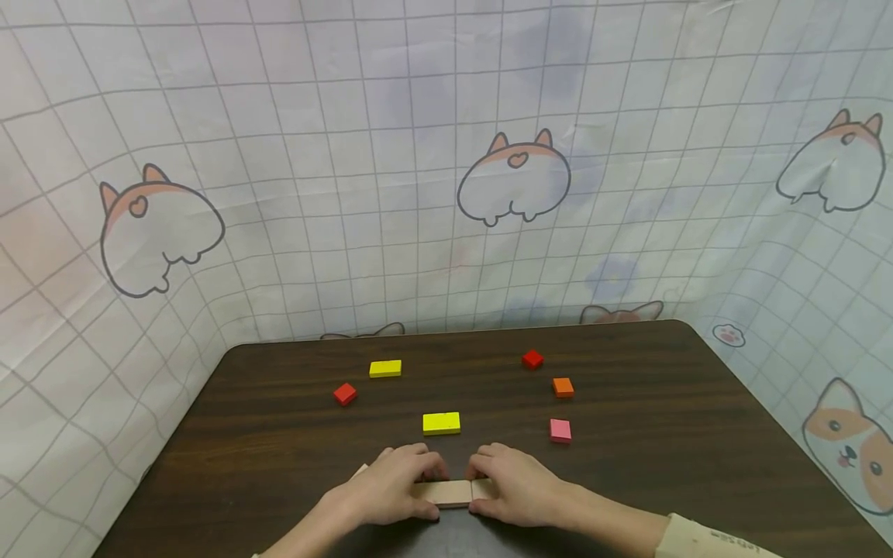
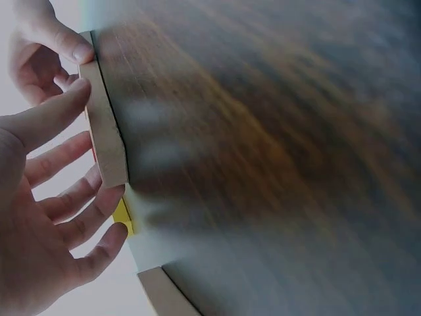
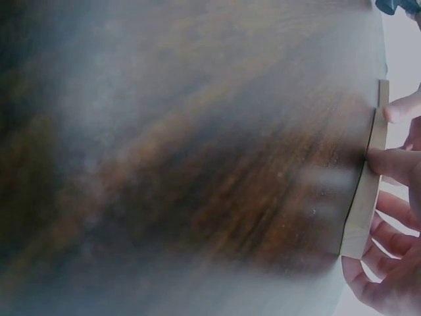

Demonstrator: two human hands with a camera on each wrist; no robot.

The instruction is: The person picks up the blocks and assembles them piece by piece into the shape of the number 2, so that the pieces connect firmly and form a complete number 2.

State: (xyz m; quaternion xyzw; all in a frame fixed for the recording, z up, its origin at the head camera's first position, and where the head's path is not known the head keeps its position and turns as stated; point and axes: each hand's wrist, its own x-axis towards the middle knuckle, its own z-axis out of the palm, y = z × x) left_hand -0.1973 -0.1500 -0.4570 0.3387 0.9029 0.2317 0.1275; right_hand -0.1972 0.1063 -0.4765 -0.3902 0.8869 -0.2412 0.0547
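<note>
Running left to right lengthwise, pale blocks (image 1: pixel 449 494) meet endwise, gripped by the left hand (image 1: pixel 396 488) and right hand (image 1: pixel 522 488).

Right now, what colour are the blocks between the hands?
The blocks are pale beige, best seen in the head view.

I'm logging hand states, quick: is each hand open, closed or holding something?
Left hand: closed, holding the left wooden block between thumb and fingers.
Right hand: closed, holding the right wooden block between thumb and fingers.
</note>
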